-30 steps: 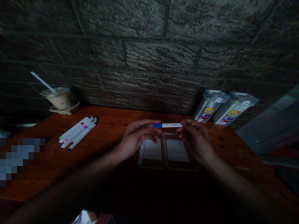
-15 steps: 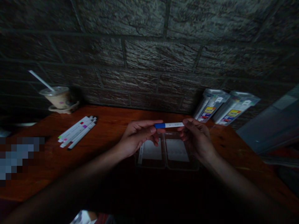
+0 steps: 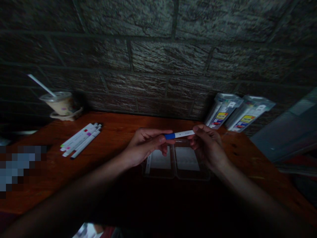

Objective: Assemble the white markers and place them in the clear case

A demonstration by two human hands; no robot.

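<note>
Between my two hands is a white marker (image 3: 183, 134) with a blue end, held nearly level above the table. My left hand (image 3: 146, 145) pinches the blue end between thumb and fingers. My right hand (image 3: 207, 140) grips the white end, and its fingertips cover that tip. Below the hands lies a clear plastic case (image 3: 175, 175), spread flat in two halves, with a pale sheet showing in each. My fingers hide part of its far edge.
Several white markers (image 3: 81, 140) lie side by side on the wooden table (image 3: 119, 120) at the left. Behind them a drink cup (image 3: 59, 103) with a straw sits in a carton holder. Two clear marker boxes (image 3: 221, 110) stand at the right against the stone wall (image 3: 153, 59).
The marker has tilted slightly, its white end now a little higher than its blue end. Both hands keep their hold on it. The view has shifted very slightly.
</note>
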